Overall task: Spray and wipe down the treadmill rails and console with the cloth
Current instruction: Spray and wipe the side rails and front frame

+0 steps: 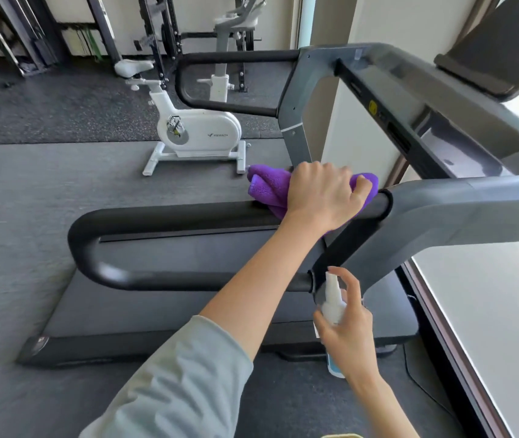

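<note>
A purple cloth (266, 188) lies bunched on the near black handrail (169, 214) of the treadmill, close to where the rail meets the grey frame. My left hand (324, 197) grips the cloth and presses it onto the rail. Lower down, my right hand (346, 330) holds a white spray bottle (334, 303) upright, with the index finger raised over its nozzle. The far handrail (236, 56) loops at the back. The console (441, 121) slants across the upper right, partly blurred.
The treadmill belt deck (163, 311) runs below the rail. A white exercise bike (195, 131) stands on the grey floor beyond. Dark weight racks (160, 36) line the back wall. A bright window (488, 311) and its frame border the right side.
</note>
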